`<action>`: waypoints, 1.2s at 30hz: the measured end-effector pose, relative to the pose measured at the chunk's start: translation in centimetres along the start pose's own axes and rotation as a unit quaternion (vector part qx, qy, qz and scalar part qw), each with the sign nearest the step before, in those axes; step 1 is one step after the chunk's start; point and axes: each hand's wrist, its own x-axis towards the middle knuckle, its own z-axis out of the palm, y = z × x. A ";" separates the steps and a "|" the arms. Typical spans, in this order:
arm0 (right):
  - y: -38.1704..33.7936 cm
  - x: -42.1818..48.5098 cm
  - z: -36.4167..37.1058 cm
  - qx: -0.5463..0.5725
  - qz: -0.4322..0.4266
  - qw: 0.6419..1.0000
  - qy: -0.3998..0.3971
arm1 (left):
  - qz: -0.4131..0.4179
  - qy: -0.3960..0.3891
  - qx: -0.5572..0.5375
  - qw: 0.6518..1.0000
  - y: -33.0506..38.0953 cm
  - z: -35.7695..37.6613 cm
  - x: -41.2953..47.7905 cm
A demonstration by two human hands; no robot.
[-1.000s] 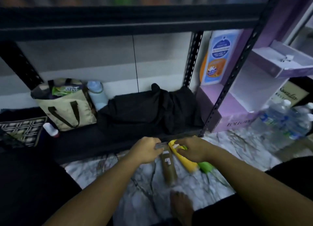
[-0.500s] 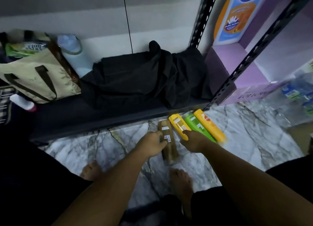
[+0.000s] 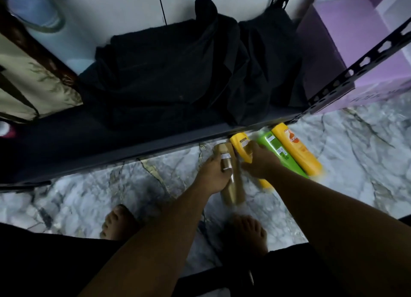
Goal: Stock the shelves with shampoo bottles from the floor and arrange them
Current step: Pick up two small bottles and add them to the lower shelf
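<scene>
Several shampoo bottles lie side by side on the marble floor [image 3: 138,192], just in front of the bottom shelf's edge [image 3: 133,151]. My left hand [image 3: 212,174] grips the gold-brown bottle [image 3: 231,190] at its middle. My right hand [image 3: 259,163] grips the yellow bottle [image 3: 241,146] beside it. A green bottle [image 3: 274,148] and an orange-yellow bottle [image 3: 293,147] lie to the right, untouched. The far ends of the bottles reach under the shelf's lip.
A black bag [image 3: 189,74] fills the middle of the bottom shelf, with a beige tote [image 3: 29,78] and a pale blue bottle [image 3: 37,12] at the left. The black upright [image 3: 355,67] and a purple box [image 3: 360,40] stand right. My bare feet [image 3: 117,223] are below the bottles.
The view has tilted down and drawn closer to the floor. Both hands have slid forward along the gold-brown and yellow bottles and closed round them.
</scene>
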 end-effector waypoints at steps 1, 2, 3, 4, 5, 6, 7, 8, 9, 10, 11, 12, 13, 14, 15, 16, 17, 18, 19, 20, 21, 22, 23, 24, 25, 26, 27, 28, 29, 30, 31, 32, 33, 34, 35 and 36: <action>-0.2 0.1 0.3 0.005 0.004 1.000 -0.005 | -0.009 0.004 -0.008 1.000 0.0 0.1 0.3; -0.3 0.1 0.7 0.011 0.009 1.000 -0.015 | -0.021 0.005 -0.018 1.000 0.1 0.2 0.5; -0.5 0.1 1.2 0.023 0.018 0.999 -0.026 | -0.037 0.004 -0.034 0.999 0.2 0.2 0.6; -0.7 0.0 1.7 0.040 0.026 0.998 -0.037 | -0.054 0.001 -0.052 0.997 0.1 0.3 0.7; -1.0 -0.1 2.0 0.061 0.037 0.996 -0.045 | -0.070 -0.005 -0.070 0.995 0.0 0.3 0.8; -1.3 -0.3 2.3 0.083 0.043 0.994 -0.056 | -0.087 -0.013 -0.085 0.992 -0.1 0.2 0.9; -1.5 -0.3 2.5 0.102 0.048 0.991 -0.066 | -0.097 -0.021 -0.100 0.990 -0.2 0.1 0.9; -1.9 -0.5 2.7 0.123 0.050 0.988 -0.075 | -0.106 -0.027 -0.126 0.986 -0.3 -0.1 0.9; -2.1 -0.5 2.9 0.151 0.056 0.983 -0.086 | -0.115 -0.031 -0.172 0.978 -0.5 -0.3 0.8; -2.4 -0.7 2.9 0.190 0.061 0.975 -0.098 | -0.128 -0.035 -0.225 0.965 -0.7 -0.6 0.6; -2.6 -0.8 3.3 0.242 0.065 0.962 -0.108 | -0.145 -0.037 -0.270 0.951 -1.0 -0.7 0.5; -2.7 -0.9 3.7 0.294 0.067 0.946 -0.117 | -0.164 -0.038 -0.306 0.937 -1.4 -1.0 0.3; -2.9 -1.0 4.1 0.341 0.064 0.930 -0.125 | -0.177 -0.036 -0.339 0.923 -1.9 -1.2 0.1; -3.3 -1.3 4.2 0.376 0.059 0.915 -0.133 | -0.185 -0.035 -0.366 0.911 -2.5 -1.3 -0.1; -3.7 -1.4 4.3 0.402 0.053 0.902 -0.146 | -0.187 -0.030 -0.392 0.900 -3.2 -1.4 -0.1; -4.1 -1.6 4.2 0.417 0.047 0.893 -0.161 | -0.189 -0.023 -0.410 0.892 -4.0 -1.4 -0.1; -4.6 -1.6 4.1 0.424 0.044 0.887 -0.177 | -0.188 -0.014 -0.422 0.887 -4.7 -1.5 -0.2; -5.0 -1.7 3.9 0.423 0.045 0.885 -0.189 | -0.189 -0.004 -0.428 0.884 -5.4 -1.6 -0.3; -5.4 -1.7 3.8 0.422 0.046 0.884 -0.198 | -0.189 0.003 -0.429 0.883 -5.6 -2.1 -0.7; -5.7 -1.8 3.7 0.421 0.043 0.883 -0.204 | -0.188 0.008 -0.426 0.885 -5.4 -2.6 -1.2; -5.9 -1.8 3.5 0.422 0.037 0.882 -0.207 | -0.185 0.011 -0.419 0.889 -5.2 -3.2 -1.8; -6.1 -1.9 3.4 0.421 0.033 0.883 -0.204 | -0.184 0.013 -0.408 0.894 -4.9 -3.7 -2.4; -6.2 -2.1 3.2 0.421 0.031 0.884 -0.200 | -0.179 0.014 -0.400 0.899 -4.5 -4.3 -3.0; -6.3 -2.5 3.0 0.420 0.026 0.885 -0.197 | -0.169 0.015 -0.396 0.903 -4.2 -4.8 -3.6; -6.4 -2.9 2.8 0.416 0.021 0.888 -0.192 | -0.157 0.019 -0.387 0.908 -3.9 -5.3 -4.3; -6.5 -3.4 2.6 0.407 0.012 0.894 -0.185 | -0.143 0.026 -0.374 0.916 -3.7 -5.9 -5.0; -6.5 -3.9 2.4 0.396 0.001 0.901 -0.176 | -0.127 0.034 -0.356 0.925 -3.5 -6.4 -5.7; -6.6 -4.5 2.1 0.385 -0.012 0.908 -0.166 | -0.114 0.040 -0.333 0.935 -3.4 -7.0 -6.4; -6.8 -5.2 1.8 0.375 -0.029 0.914 -0.153 | -0.099 0.046 -0.307 0.945 -3.4 -7.4 -7.1; -7.0 -5.9 1.5 0.362 -0.050 0.921 -0.137 | -0.080 0.052 -0.284 0.954 -3.6 -7.7 -7.9; -7.2 -6.6 1.2 0.343 -0.072 0.928 -0.124 | -0.059 0.060 -0.262 0.961 -3.9 -7.8 -8.5; -7.6 -7.5 1.0 0.320 -0.094 0.936 -0.113 | -0.040 0.070 -0.240 0.967 -4.0 -7.8 -9.4; -8.0 -8.3 0.8 0.298 -0.112 0.942 -0.104 | -0.023 0.079 -0.218 0.973 -4.1 -7.8 -10.3; -8.3 -9.2 0.7 0.277 -0.129 0.948 -0.093 | -0.009 0.087 -0.198 0.976 -4.3 -7.8 -11.2; -8.7 -10.0 0.8 0.254 -0.141 0.954 -0.078 | 0.003 0.095 -0.183 0.978 -4.4 -7.6 -12.0; -9.0 -10.8 1.0 0.230 -0.152 0.959 -0.061 | 0.013 0.104 -0.173 0.979 -4.5 -7.5 -12.9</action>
